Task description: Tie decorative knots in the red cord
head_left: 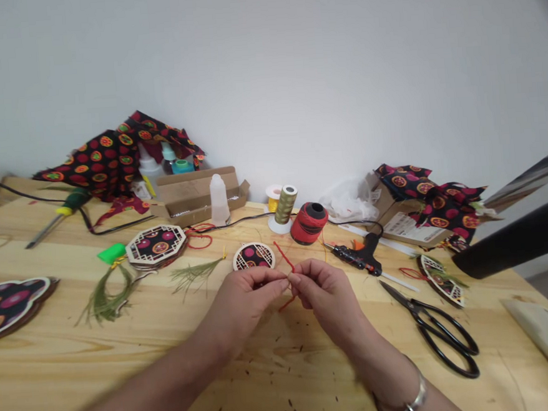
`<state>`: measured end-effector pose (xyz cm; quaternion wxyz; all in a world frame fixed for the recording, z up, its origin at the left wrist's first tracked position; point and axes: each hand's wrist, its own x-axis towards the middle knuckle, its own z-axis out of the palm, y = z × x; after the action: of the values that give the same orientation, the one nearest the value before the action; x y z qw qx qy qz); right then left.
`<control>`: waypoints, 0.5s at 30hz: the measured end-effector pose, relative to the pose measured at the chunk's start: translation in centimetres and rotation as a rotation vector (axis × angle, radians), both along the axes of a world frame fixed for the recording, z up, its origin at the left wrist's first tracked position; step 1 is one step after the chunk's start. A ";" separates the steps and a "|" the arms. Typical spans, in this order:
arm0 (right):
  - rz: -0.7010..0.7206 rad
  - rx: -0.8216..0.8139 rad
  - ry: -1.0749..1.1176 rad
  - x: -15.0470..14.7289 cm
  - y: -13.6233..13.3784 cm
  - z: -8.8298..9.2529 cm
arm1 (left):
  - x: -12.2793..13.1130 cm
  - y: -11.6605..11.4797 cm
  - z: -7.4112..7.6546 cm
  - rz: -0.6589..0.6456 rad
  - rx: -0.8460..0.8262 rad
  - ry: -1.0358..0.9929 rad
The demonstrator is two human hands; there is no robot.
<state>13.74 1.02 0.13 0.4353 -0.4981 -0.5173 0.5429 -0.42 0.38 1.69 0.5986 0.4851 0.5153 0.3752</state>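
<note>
A short red cord (284, 256) runs through the pinched fingertips of both hands, which meet above the middle of the table. One end sticks up past my right thumb, and another hangs below. My left hand (249, 295) is closed in a pinch at the cord; its fingertips partly hide what they grip. My right hand (326, 294) pinches the cord between thumb and forefinger. Just behind the hands lies a round ornament (254, 256) with dark patterned fabric in a pale lattice frame, partly covered by my left hand. A loose green tassel (198, 274) lies to its left.
Black scissors (435, 326) and a glue gun (359, 256) lie at right. Behind stand a red thread spool (309, 223), a green thread spool (286, 204) and a white bottle (218, 200). An octagonal ornament (157, 245) and a screwdriver (54, 222) are at left. Dark scraps dot the front.
</note>
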 end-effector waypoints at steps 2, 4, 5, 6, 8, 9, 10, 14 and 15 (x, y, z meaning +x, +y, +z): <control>0.003 -0.014 0.001 0.1 0.1 0.0 | 0.0 0.0 -0.3 0.014 -0.048 -0.045; 0.012 -0.030 0.011 0.1 0.1 0.1 | 0.0 0.1 -0.6 0.021 -0.095 -0.097; 0.017 -0.040 0.022 0.1 0.1 0.1 | 0.0 0.1 -0.8 0.019 -0.115 -0.122; 0.020 -0.053 0.035 0.1 0.1 0.2 | 0.0 0.2 -0.9 0.016 -0.131 -0.144; 0.021 -0.082 0.060 0.1 0.1 0.3 | -0.1 0.2 -1.0 -0.001 -0.151 -0.179; 0.021 -0.092 0.067 0.1 0.0 0.4 | -0.1 0.3 -1.1 -0.008 -0.158 -0.191; 0.021 -0.097 0.070 0.1 0.0 0.4 | -0.1 0.3 -1.0 -0.008 -0.166 -0.197; 0.032 -0.087 0.064 -0.1 -0.1 0.6 | -0.1 0.2 -0.9 0.015 -0.194 -0.191; 0.033 -0.085 0.060 -0.1 -0.1 0.6 | -0.1 0.2 -0.9 0.021 -0.191 -0.186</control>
<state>13.65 0.96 0.73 0.4199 -0.4912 -0.4886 0.5862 -0.56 0.61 0.83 0.6834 0.3837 0.4959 0.3739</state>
